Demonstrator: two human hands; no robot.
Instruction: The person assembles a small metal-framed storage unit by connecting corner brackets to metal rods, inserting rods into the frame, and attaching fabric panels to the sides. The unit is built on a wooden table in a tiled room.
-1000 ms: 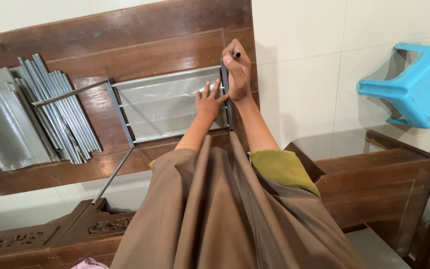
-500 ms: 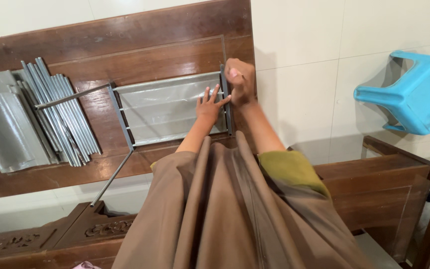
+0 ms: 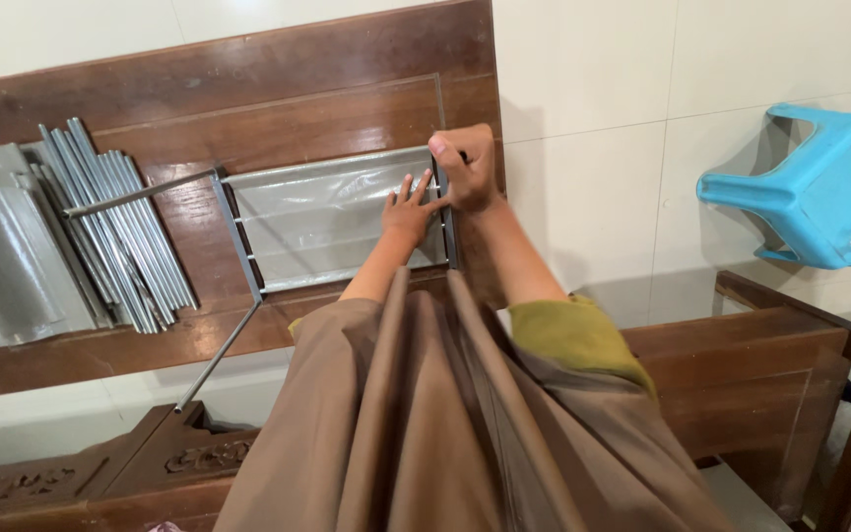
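Left hand [image 3: 408, 209]: we see it laid flat with fingers spread on the clear plastic sheet [image 3: 332, 217], near the frame's right edge; its grip is loose and holds nothing.

Right hand [image 3: 465, 163]: we see it balled into a fist at the upper right corner of the frame, its grip closed around the top of the grey upright bar [image 3: 448, 232]. A small dark tip shows past the knuckles; we cannot tell what it is.

Metal frame [image 3: 238, 232]: a grey rectangular frame lying on the wooden panel, wrapped in the clear plastic sheet, with thin rods crossing under the plastic. Its left bar carries two loose-looking legs, one running up-left and one running down-left past the panel's edge.

Wooden panel [image 3: 278, 99]: a dark brown, glossy board flat on the pale tiled floor [image 3: 642, 99]; the frame sits towards its right half.

Bundle of metal tubes [image 3: 120, 222]: grey tubes lying side by side on the left part of the panel, just beside the frame's left bar.

Grey plastic pieces [image 3: 7, 251]: curved grey sheets stacked at the panel's far left, touching the tubes.

Blue plastic stool [image 3: 810, 187]: lying tipped on the floor, well apart to the right.

Carved wooden furniture [image 3: 760, 394]: dark brown parts along the lower edge and right side.
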